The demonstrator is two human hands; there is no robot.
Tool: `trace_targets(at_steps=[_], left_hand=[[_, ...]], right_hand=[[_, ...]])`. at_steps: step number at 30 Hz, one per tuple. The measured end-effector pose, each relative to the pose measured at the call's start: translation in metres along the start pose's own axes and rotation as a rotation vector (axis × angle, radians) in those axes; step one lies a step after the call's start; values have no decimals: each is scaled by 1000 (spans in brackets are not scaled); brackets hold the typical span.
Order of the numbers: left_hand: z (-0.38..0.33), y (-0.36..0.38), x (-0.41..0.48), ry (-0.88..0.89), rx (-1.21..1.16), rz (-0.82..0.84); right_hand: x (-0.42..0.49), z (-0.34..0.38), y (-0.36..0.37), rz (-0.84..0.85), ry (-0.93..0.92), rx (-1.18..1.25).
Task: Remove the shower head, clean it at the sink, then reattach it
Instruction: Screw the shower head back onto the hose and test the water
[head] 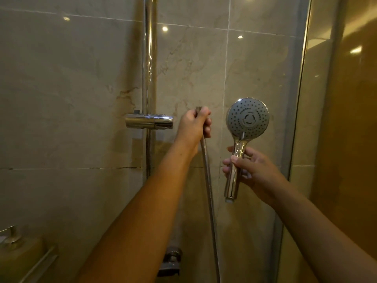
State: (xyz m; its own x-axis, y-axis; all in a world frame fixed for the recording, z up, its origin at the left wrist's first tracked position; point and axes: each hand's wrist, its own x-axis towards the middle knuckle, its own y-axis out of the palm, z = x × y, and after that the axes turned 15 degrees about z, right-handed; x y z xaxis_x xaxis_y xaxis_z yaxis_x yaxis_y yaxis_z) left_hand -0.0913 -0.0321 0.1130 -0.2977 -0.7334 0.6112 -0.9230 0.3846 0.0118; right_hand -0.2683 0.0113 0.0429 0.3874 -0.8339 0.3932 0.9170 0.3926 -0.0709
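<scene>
Chrome round shower head [247, 119] gripped by right fingers [252, 154]; left fingers [207, 121] clench metal hose [208, 180].

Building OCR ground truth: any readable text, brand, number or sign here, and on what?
No readable text anywhere.
On the shower head: no brand or number, only a triangular ring mark on its face.
On the hose and holder: plain chrome.
On the bottle, lower left: too blurred to tell.
</scene>
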Motion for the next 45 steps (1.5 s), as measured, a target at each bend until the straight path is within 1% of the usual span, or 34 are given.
trace_targets(at_steps=[2, 3, 6, 11, 16, 20, 25, 31, 35, 39, 41, 45], left_hand=[[0, 2, -6, 2, 184, 18], [3, 4, -12, 11, 227, 25], [13, 10, -35, 39, 203, 70], [31, 13, -88, -55, 244, 121], [51, 2, -145, -126, 265, 41], [65, -6, -185, -219, 277, 65], [69, -14, -222, -302, 325, 99], [75, -18, -251, -297, 104, 104], [88, -14, -265, -314, -19, 98], [98, -12, -274, -322, -205, 99], [102, -10, -277, -311, -347, 119], [111, -6, -282, -274, -615, 203]], right_hand=[[-1, 1, -1, -5, 3, -30], [-1, 2, 0, -9, 3, -36], [2, 9, 5, -11, -5, -28], [15, 29, 18, 15, -49, -11], [22, 48, 38, 91, -105, 59], [23, 46, 63, 139, -124, 107], [19, 28, 90, 200, -82, 127], [7, -17, 120, 319, 16, 130], [0, -37, 121, 386, 34, 96], [-3, -52, 119, 475, 42, 134], [-5, -60, 120, 498, 33, 195], [-10, -73, 126, 561, -22, 416]])
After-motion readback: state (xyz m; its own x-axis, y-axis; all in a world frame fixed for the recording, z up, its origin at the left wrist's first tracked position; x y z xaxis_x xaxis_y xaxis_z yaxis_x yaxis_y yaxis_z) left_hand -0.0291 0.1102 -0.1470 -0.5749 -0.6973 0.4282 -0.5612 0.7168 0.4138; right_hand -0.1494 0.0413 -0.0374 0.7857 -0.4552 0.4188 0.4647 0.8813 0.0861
